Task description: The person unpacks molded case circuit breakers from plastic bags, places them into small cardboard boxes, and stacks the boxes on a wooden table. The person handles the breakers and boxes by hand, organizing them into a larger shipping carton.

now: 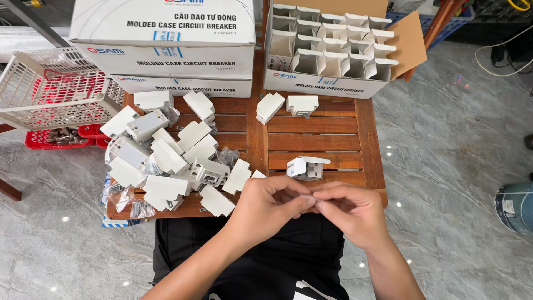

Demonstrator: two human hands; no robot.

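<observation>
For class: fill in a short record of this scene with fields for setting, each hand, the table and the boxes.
Setting: wooden slatted table on a grey marble floor
Left hand: fingertips pinch a small clear item, too small to identify
Right hand: pinches the same item, touching the left hand
Table left: pile of white parts and small clear bags
Table rear: closed cartons; open carton with divider cells
Beside table: white basket

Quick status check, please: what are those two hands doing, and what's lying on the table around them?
Left hand and right hand pinch small clear plastic piece together. Small white boxes heaped left on wooden slatted table. Nothing blocking.
</observation>
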